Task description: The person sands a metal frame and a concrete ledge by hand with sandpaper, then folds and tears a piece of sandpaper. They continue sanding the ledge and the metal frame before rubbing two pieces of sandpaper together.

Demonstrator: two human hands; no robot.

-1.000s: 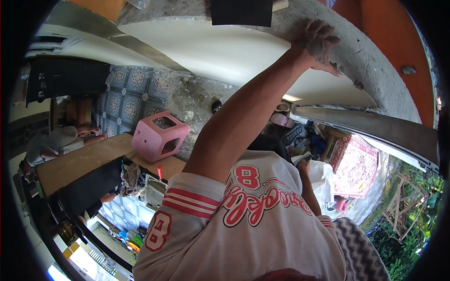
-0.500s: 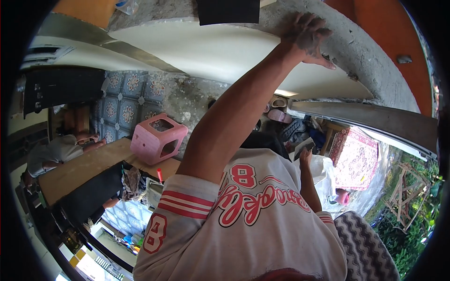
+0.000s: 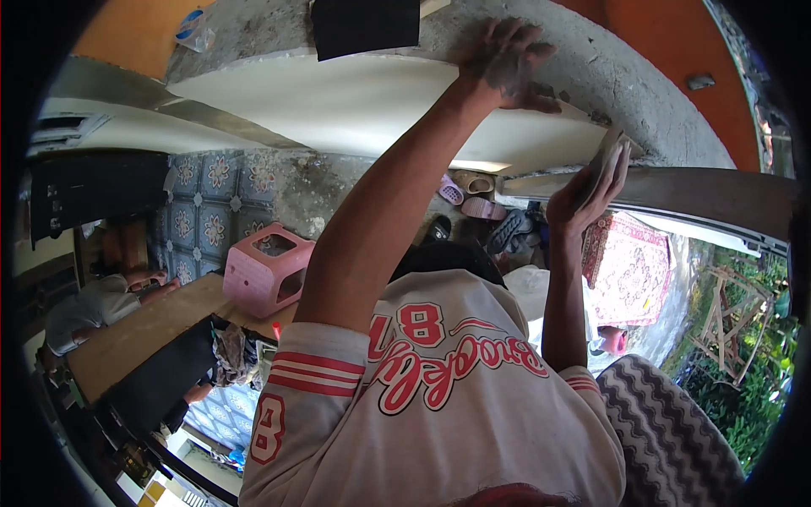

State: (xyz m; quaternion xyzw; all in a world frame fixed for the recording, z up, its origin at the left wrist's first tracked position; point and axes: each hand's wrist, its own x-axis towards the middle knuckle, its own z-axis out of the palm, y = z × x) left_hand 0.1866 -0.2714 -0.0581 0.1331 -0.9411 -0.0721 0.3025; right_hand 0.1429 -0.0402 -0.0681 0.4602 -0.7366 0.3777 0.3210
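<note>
My left hand (image 3: 507, 68), smeared with grey, rests with fingers spread on the rough concrete ledge (image 3: 583, 51) above a cream wall face (image 3: 338, 101). My right hand (image 3: 589, 194) is raised close to the ledge's right part, its fingers closed round a thin, flat grey piece (image 3: 603, 169) whose kind I cannot make out. On the ledge, left of my left hand, lies a black flat sheet (image 3: 365, 29). Crumbs of grey material show along the ledge's edge between my hands.
A pink plastic stool (image 3: 266, 266) stands at left, beside a wooden bench top (image 3: 152, 329). Several shoes and sandals (image 3: 483, 209) lie on the floor below. Another person (image 3: 93, 308) is at far left. A patterned rug (image 3: 629, 270) lies at right.
My right hand has risen from beside my body to the ledge with the flat grey piece. My left hand stays on the ledge. The view has shifted slightly.
</note>
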